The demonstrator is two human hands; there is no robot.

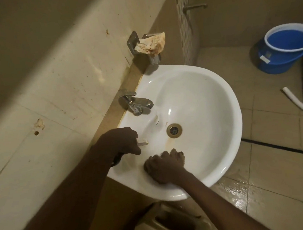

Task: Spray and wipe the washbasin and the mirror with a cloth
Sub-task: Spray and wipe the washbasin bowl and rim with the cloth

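Note:
The white washbasin (209,99) fills the middle of the view, with a brass drain (174,130) and a rusty stain below it. My left hand (121,141) hovers over the basin's left rim and grips what looks like a small spray bottle (143,142); only its pale nozzle tip and a dark part under my wrist show. On the basin's near inner wall my right hand (163,165) is curled over a dark bit of cloth (180,155), which is mostly hidden under the fingers. No mirror is in view.
A chrome tap (137,103) stands on the basin's back edge. A wall holder carries a stained rag (152,44). On the wet tiled floor are a blue bucket (286,46) and a white hose (299,104) at the right.

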